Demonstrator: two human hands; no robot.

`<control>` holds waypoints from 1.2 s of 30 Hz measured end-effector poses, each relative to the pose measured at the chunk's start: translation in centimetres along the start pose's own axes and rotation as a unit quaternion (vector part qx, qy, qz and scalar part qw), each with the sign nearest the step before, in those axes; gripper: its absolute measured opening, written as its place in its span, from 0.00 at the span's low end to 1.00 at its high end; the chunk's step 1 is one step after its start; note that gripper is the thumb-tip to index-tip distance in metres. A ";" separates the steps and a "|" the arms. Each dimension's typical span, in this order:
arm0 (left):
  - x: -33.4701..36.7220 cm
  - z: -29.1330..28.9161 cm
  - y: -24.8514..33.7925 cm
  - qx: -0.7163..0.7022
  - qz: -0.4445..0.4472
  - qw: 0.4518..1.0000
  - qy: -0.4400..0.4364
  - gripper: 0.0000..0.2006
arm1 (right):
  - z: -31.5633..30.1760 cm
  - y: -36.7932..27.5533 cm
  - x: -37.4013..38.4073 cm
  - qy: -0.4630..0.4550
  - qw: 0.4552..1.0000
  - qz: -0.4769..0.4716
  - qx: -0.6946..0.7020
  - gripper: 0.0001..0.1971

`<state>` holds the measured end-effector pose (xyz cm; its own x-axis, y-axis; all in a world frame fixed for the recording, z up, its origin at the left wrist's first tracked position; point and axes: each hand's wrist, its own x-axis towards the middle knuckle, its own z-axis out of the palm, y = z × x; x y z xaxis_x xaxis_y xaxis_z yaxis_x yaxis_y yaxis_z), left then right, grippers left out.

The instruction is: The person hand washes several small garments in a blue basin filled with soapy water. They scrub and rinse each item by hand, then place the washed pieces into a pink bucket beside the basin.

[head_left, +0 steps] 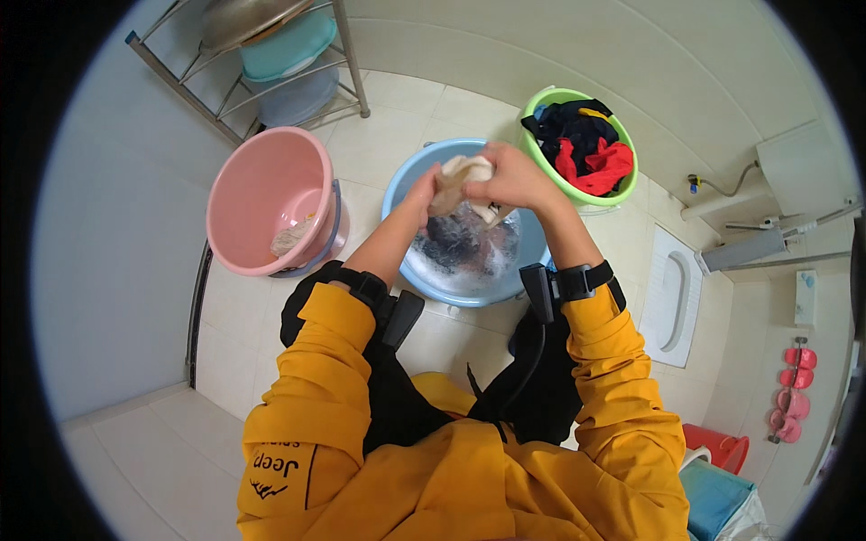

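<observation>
Both my hands hold a bunched cream-white piece of cloth, which looks like a sock [462,171], above a light blue basin [394,194]. My left hand [421,197] grips its left side with the fingers curled in. From the right, my right hand [512,178] closes round the other side, thumb toward the middle. One end of the sock, with dark marks on it, hangs below my right hand. Foamy water [487,261] fills the basin, and dark cloth [451,236] lies partly under the suds.
Left of the basin stands a pink bucket [236,198] with a small pale cloth [290,237] inside. A green bucket [528,149] of dark and red clothes [600,167] is at the far right. Beyond are a metal rack [356,77] with basins and a squat toilet [672,293].
</observation>
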<state>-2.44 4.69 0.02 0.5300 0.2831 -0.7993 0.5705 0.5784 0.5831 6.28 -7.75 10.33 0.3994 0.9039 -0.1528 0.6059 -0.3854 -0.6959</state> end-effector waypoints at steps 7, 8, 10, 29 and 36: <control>-0.3 3.8 -0.6 -0.242 0.097 0.930 -0.258 0.19 | 3.7 1.8 0.4 0.346 0.906 -0.141 0.198 0.11; 0.2 4.0 -0.9 -0.256 0.069 0.946 -0.185 0.16 | 4.7 1.5 0.1 0.323 0.922 -0.154 0.148 0.10; 1.3 4.3 -1.0 -0.273 0.089 0.934 -0.212 0.16 | 6.2 0.6 -0.2 0.334 0.922 -0.197 0.019 0.08; -1.1 4.6 -0.6 -0.096 0.153 0.981 -0.072 0.15 | 5.5 6.7 1.8 0.348 0.932 0.023 -0.096 0.16; 1.4 -0.4 -0.3 0.369 0.203 0.905 0.064 0.20 | 7.2 12.3 3.2 0.076 0.971 0.222 -0.034 0.33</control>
<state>-2.12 5.21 -1.30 0.7399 0.4707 -0.4806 0.6339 -0.2485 0.7325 10.00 -8.26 -3.75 0.7257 0.6094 -0.3194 0.3917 -0.7476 -0.5364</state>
